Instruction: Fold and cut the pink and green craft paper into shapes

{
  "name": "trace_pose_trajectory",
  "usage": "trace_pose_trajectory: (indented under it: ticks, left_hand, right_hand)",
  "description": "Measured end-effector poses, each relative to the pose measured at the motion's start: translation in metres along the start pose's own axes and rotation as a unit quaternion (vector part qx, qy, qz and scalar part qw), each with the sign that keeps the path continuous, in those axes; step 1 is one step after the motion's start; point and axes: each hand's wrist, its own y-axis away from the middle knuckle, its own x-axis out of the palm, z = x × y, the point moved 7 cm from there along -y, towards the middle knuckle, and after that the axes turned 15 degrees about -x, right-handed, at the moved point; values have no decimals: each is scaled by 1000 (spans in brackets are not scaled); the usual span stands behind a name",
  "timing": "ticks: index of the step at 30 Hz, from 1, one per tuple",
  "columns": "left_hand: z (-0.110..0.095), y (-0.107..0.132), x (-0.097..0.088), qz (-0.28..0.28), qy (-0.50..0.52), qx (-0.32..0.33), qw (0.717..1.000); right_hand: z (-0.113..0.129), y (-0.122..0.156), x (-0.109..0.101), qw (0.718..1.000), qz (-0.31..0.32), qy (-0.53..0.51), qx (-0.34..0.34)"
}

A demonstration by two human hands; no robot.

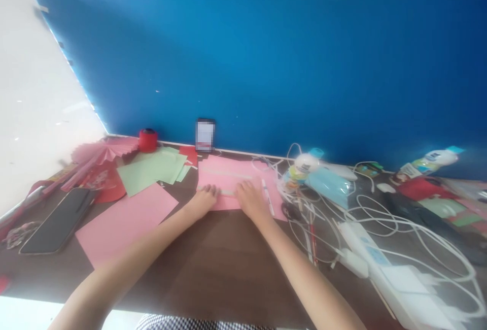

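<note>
Both my hands rest on a pink paper sheet lying on the dark wooden table. My left hand sits at the sheet's near left edge with its fingers curled down onto the paper. My right hand lies flat on the sheet, fingers stretched forward and pressing on it. A thin pale green strip runs across the paper between the two hands. A white pen lies on the sheet just right of my right hand.
A second pink sheet and light green sheets lie to the left, with a black tablet, pink folded-paper fans and a red tape roll. A phone leans on the blue wall. White cables, a power strip and bottles crowd the right.
</note>
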Motion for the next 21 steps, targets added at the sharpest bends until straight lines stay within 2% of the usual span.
trace_pose_trajectory:
  ticks: [2,5,10,14,21]
  left_hand:
    - [-2,5,1,-13,12,10,1000]
    - [-3,10,4,-23,39,5,999]
    - [-5,13,8,-17,77,-11,997]
    - [0,18,5,-6,88,-29,996]
    - [6,24,2,2,108,-56,993]
  right_hand:
    - [10,-1,-2,1000,-25,-15,-5]
    - [31,-4,0,994,-53,-94,-5]
    - [54,-2,17,977,-14,-210,19]
    - [50,5,19,977,-17,-214,1]
    - [35,16,15,982,-3,-187,16]
